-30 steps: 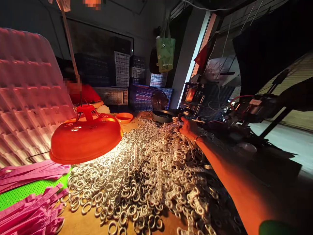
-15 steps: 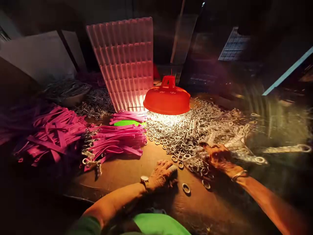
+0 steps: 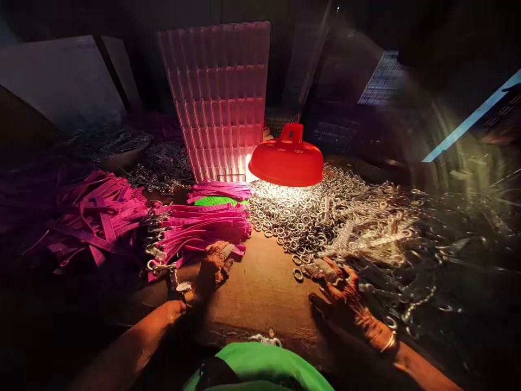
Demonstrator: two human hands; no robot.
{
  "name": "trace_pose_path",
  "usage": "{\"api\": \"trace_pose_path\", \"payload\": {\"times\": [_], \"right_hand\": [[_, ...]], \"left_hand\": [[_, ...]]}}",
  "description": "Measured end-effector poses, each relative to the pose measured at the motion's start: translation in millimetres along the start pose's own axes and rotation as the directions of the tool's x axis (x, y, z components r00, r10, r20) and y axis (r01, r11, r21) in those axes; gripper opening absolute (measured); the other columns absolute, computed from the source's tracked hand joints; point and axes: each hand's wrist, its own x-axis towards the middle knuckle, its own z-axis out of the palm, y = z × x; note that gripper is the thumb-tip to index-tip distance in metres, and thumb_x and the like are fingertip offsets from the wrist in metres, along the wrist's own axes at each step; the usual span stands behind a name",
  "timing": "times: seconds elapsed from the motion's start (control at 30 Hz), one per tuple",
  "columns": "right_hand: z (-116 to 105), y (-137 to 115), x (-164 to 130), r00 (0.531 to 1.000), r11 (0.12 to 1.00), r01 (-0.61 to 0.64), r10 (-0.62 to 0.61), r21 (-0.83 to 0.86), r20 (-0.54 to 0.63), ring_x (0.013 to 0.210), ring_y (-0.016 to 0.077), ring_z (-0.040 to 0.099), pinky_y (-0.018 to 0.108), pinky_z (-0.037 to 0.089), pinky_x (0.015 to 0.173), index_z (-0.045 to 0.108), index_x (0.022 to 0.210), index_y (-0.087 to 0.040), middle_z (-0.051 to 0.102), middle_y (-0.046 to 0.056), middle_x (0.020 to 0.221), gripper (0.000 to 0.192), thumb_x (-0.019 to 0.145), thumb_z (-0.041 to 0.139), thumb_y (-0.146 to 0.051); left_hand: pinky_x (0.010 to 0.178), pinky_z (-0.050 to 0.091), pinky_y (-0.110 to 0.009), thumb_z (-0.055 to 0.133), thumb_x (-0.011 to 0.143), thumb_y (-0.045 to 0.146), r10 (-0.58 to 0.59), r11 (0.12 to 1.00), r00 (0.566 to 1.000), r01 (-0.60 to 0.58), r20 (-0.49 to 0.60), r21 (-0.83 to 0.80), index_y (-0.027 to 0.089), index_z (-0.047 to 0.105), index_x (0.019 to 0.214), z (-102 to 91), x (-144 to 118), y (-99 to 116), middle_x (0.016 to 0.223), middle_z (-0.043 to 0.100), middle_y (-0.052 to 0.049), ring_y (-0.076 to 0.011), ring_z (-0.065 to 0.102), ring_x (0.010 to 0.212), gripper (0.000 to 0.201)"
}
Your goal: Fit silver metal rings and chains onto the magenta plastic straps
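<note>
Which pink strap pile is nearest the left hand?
The middle bundle, in front of the green mat, with metal clips at its left end; the left hand is at its near edge. The left heap and back bundle lie farther.

The head camera is looking from behind and above the left hand point(image 3: 214, 268) and the right hand point(image 3: 345, 289), facing forward and down. It is sitting near both hands, taking in the table point(image 3: 266, 277) between them and the red lamp point(image 3: 287, 163) beyond.

Metal-coloured rings point(image 3: 291, 217), pink straps point(image 3: 203, 227) on table point(image 3: 264, 285)
</note>
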Motion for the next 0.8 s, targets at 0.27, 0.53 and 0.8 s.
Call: {"api": "trace_pose_path", "payload": {"times": [0.27, 0.53, 0.8], "right_hand": [[16.1, -9.7, 27.7, 0.996, 0.993, 0.057, -0.050, -0.100, 0.070, 0.136, 0.0333, 0.031, 0.058, 0.015, 0.109, 0.048, 0.139, -0.033, 0.050, 0.008, 0.139, 0.053, 0.087, 0.041, -0.022], [3.9, 42.7, 69.1, 0.980, 0.984, -0.073, 0.101, -0.163, 0.171, 0.136, 0.0345, 0.026, 0.055, 0.010, 0.110, 0.043, 0.143, -0.027, 0.039, 0.011, 0.147, 0.053, 0.091, 0.044, -0.030], [-12.7, 82.5, 130.8, 0.932, 0.937, -0.350, 0.350, -0.021, 0.090, 0.111, 0.0293, 0.048, 0.043, 0.026, 0.099, 0.056, 0.132, -0.021, 0.061, 0.014, 0.119, 0.045, 0.088, 0.050, -0.025]], "left_hand": [[0.107, 0.028, -0.054, 0.039, 0.094, 0.032, -0.001, 0.950, 0.975, -0.069, 0.224, 0.305, 0.014, 0.056, 0.127, 5.1, 23.9, -51.2, 0.137, 0.051, -0.017, -0.0338, 0.039, 0.131, 0.041], [0.108, 0.026, -0.047, 0.037, 0.093, 0.032, 0.048, 0.938, 0.961, -0.138, 0.274, 0.318, 0.019, 0.061, 0.118, -0.6, 32.3, -81.2, 0.127, 0.059, -0.012, -0.0293, 0.042, 0.129, 0.038], [0.104, 0.033, -0.048, 0.039, 0.093, 0.035, 0.065, 0.947, 0.989, -0.102, 0.131, 0.303, 0.012, 0.061, 0.119, 8.7, 25.7, -81.6, 0.129, 0.057, -0.011, -0.0341, 0.046, 0.122, 0.042]]}}
